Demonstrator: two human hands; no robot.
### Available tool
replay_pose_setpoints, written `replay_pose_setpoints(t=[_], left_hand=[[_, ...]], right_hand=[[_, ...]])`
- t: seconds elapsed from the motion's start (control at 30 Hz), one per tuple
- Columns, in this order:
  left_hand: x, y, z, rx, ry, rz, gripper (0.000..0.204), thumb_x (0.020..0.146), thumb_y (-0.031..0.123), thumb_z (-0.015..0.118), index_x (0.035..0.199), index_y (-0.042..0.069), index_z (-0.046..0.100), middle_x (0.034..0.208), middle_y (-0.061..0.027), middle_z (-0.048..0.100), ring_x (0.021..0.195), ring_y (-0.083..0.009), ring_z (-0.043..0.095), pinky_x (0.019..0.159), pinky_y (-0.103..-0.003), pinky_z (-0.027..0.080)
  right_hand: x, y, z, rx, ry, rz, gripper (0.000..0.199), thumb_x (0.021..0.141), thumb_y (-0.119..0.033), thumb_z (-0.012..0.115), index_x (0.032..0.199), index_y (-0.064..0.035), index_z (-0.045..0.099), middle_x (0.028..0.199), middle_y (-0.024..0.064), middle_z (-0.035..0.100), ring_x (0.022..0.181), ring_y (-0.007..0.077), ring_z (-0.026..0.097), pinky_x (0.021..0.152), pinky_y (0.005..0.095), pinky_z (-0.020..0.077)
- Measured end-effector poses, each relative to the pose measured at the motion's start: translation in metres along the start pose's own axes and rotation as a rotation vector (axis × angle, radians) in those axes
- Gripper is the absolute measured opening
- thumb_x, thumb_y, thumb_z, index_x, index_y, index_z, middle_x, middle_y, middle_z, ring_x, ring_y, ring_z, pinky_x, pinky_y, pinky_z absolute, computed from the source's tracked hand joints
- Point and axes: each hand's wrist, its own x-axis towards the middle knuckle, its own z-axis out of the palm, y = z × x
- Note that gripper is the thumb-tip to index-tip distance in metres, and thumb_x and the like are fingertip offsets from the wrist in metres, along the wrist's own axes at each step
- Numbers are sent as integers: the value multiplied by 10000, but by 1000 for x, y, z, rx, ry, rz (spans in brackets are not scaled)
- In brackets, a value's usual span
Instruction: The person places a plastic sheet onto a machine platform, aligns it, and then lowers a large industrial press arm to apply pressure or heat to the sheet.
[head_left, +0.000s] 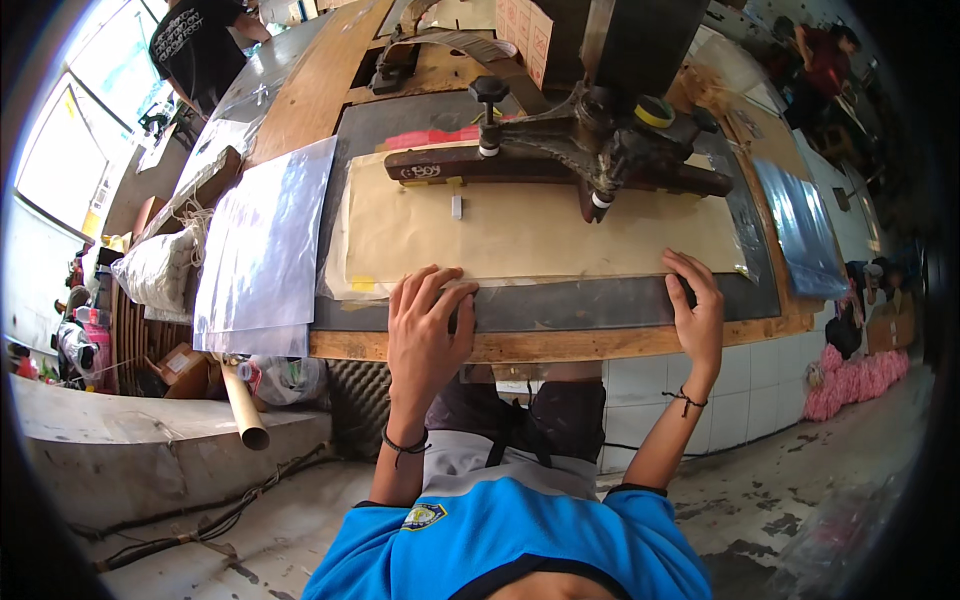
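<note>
Seen from above, a person in a blue shirt stands at a wooden workbench whose top carries a dark mat. At the centre of the bench lies a wide tan sheet with a clear plastic film over or around it; the film's edge shows at the near side and at the four o'clock corner. Across the far edge of the sheet, at twelve o'clock, a dark metal press arm with knobs rests along it.

As for progress, the sheet looks squared up under the arm, so the laying out seems done; judging by the hands flat at the near edge, the smoothing or sealing of that edge seems to be what is left.

The left hand, at seven o'clock from the sheet, lies palm down with fingers spread and slack, the fingertips pressing the near edge of the film. The right hand, at four o'clock, rests with fingers gently curved, tips touching the film's corner. Neither hand grips anything.

At nine o'clock a stack of clear plastic sheets lies on the bench, with a cardboard tube leaning below. Another person in a black shirt stands at eleven o'clock.
</note>
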Motion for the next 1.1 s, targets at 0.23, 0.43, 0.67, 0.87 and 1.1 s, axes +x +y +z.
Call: replay_pose_setpoints(t=[0.23, 0.43, 0.67, 0.87, 1.1], left_hand=[[0, -1, -2, -4, -4, 2, 157, 910, 74, 665, 1032, 67, 764, 1176, -83, 711, 1214, -330, 620, 1064, -461, 440], [2, 0, 0, 2, -5, -5, 162, 910, 81, 668, 1037, 68, 768, 1181, -79, 714, 1217, -328, 618, 1073, -456, 437], [1, 0, -1, 8, -13, -13, 162, 909, 81, 668, 1036, 66, 768, 1182, -83, 717, 1223, -324, 617, 1074, -457, 436], [1, -1, 0, 4, -11, -7, 159, 911, 80, 665, 1033, 65, 765, 1182, -83, 716, 1217, -324, 620, 1069, -460, 438], [1, -1, -1, 2, -15, -2, 166, 915, 88, 659, 1041, 65, 764, 1187, -85, 712, 1215, -328, 619, 1065, -463, 440]], right_hand=[[-1, 1, 2, 26, 11, 9, 294, 1039, -275, 643, 1212, -56, 737, 1272, 93, 728, 1269, 295, 624, 1091, 413, 476], [-1, 7, 3, 12, 13, 1, 297, 1041, -276, 643, 1210, -51, 738, 1279, 99, 727, 1268, 292, 629, 1090, 409, 479], [-1, 5, 1, -4, 13, -3, 312, 1044, -292, 638, 1217, -53, 738, 1282, 96, 729, 1262, 292, 636, 1088, 405, 481], [-1, 6, 3, 15, 13, 11, 315, 1044, -296, 639, 1217, -53, 738, 1281, 99, 729, 1260, 290, 638, 1089, 404, 481], [0, 5, 2, 14, 9, 15, 312, 1042, -292, 643, 1218, -52, 738, 1281, 102, 729, 1255, 289, 643, 1083, 401, 486]])
